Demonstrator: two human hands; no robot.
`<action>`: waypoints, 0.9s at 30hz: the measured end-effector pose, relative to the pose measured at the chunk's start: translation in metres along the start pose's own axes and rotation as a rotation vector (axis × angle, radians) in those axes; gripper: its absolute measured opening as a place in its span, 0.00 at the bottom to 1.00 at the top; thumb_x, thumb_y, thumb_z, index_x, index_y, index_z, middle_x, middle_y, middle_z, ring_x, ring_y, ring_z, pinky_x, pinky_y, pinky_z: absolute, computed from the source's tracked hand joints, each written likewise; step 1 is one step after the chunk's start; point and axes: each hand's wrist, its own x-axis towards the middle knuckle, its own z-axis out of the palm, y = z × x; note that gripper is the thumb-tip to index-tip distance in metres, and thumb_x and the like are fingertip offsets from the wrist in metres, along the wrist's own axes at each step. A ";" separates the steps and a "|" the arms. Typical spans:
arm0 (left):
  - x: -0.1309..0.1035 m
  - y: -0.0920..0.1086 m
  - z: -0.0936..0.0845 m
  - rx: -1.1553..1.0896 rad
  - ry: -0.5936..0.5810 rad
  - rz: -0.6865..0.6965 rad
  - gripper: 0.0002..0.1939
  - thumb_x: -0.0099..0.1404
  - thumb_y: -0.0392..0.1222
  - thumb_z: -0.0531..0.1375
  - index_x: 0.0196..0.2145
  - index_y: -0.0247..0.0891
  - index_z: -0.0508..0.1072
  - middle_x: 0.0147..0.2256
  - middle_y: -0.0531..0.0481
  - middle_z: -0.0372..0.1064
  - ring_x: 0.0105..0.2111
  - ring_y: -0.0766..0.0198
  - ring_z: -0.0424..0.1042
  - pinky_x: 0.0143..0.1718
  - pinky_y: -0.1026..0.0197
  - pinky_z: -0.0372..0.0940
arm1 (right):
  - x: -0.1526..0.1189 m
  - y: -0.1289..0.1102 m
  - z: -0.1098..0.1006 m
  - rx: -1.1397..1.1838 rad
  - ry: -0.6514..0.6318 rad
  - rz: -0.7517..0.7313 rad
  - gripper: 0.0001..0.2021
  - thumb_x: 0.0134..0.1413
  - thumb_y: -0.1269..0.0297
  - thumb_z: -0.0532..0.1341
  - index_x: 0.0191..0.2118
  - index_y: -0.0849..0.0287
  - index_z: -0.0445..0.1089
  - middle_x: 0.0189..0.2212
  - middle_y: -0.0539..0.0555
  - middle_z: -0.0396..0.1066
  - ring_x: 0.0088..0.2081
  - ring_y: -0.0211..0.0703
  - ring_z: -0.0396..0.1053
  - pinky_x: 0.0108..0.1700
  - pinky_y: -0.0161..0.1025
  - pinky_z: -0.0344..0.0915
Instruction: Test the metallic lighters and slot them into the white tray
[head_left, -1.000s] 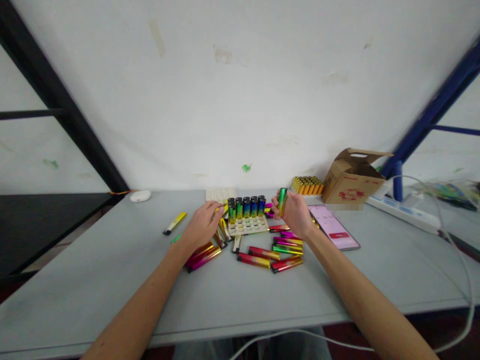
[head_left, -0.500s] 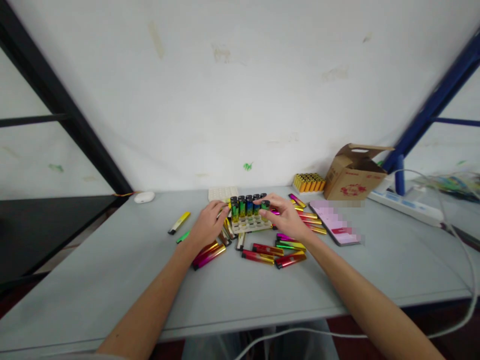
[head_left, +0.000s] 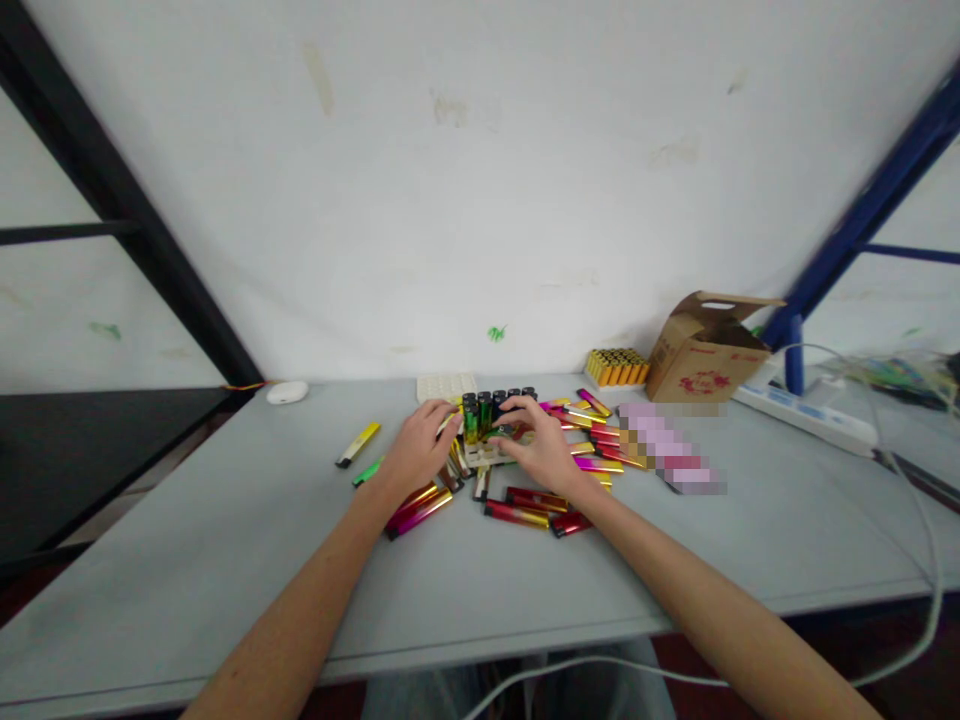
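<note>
Plain workroom — grey table point(head_left: 225, 560), scuffed white wall point(head_left: 525, 200), power strip point(head_left: 814, 418)

Tubes point(head_left: 517, 514) look glossy, metallic; cardboard box point(head_left: 709, 375) matt.

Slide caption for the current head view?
Right hand holding a lighter at a tray of upright lighters, left hand nearby, loose lighters strewn about the table.

A flat cream-coloured tray with rows of moulded holes point(head_left: 482, 455) lies level, its right part hidden; black-capped metallic cylinders coloured green, yellow and dark point(head_left: 485, 412) stand upright in it, close together toward the back; one small shiny green cylinder with a dark end point(head_left: 503, 430) is held above the tray, just in front of them, seemingly tilted; most of its body is covered.
</note>
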 end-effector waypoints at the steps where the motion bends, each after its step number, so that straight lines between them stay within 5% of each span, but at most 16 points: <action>1: 0.000 0.000 0.001 0.002 -0.001 0.002 0.20 0.71 0.47 0.44 0.44 0.34 0.71 0.44 0.41 0.69 0.47 0.56 0.68 0.53 0.50 0.62 | 0.001 0.001 0.001 -0.002 0.020 0.007 0.19 0.46 0.65 0.67 0.46 0.56 0.65 0.34 0.51 0.75 0.36 0.43 0.74 0.39 0.40 0.69; 7: 0.000 -0.001 0.002 0.006 -0.002 0.006 0.20 0.71 0.48 0.44 0.45 0.35 0.71 0.45 0.41 0.69 0.47 0.55 0.68 0.54 0.50 0.61 | 0.003 0.008 0.004 -0.196 0.099 -0.155 0.10 0.54 0.65 0.62 0.43 0.57 0.68 0.40 0.55 0.71 0.33 0.40 0.72 0.38 0.40 0.70; 15: 0.000 -0.001 -0.001 0.001 0.024 0.000 0.19 0.71 0.48 0.45 0.44 0.36 0.71 0.44 0.43 0.69 0.47 0.56 0.68 0.53 0.51 0.62 | 0.002 -0.002 -0.005 -0.659 0.084 -0.428 0.18 0.56 0.71 0.57 0.51 0.54 0.71 0.55 0.60 0.61 0.57 0.54 0.57 0.57 0.55 0.59; 22: 0.000 -0.013 -0.005 0.088 0.040 -0.074 0.16 0.69 0.47 0.47 0.44 0.38 0.71 0.45 0.43 0.69 0.47 0.56 0.67 0.54 0.51 0.61 | 0.005 0.005 -0.037 -0.538 0.065 -0.294 0.21 0.56 0.68 0.55 0.56 0.55 0.64 0.56 0.61 0.60 0.57 0.53 0.58 0.58 0.54 0.58; 27: -0.003 -0.029 -0.002 0.215 0.029 -0.107 0.15 0.65 0.45 0.51 0.41 0.37 0.74 0.46 0.40 0.69 0.48 0.52 0.67 0.55 0.47 0.60 | 0.016 0.038 -0.074 -0.553 0.100 -0.128 0.16 0.51 0.74 0.54 0.44 0.58 0.71 0.47 0.59 0.68 0.52 0.51 0.64 0.57 0.51 0.59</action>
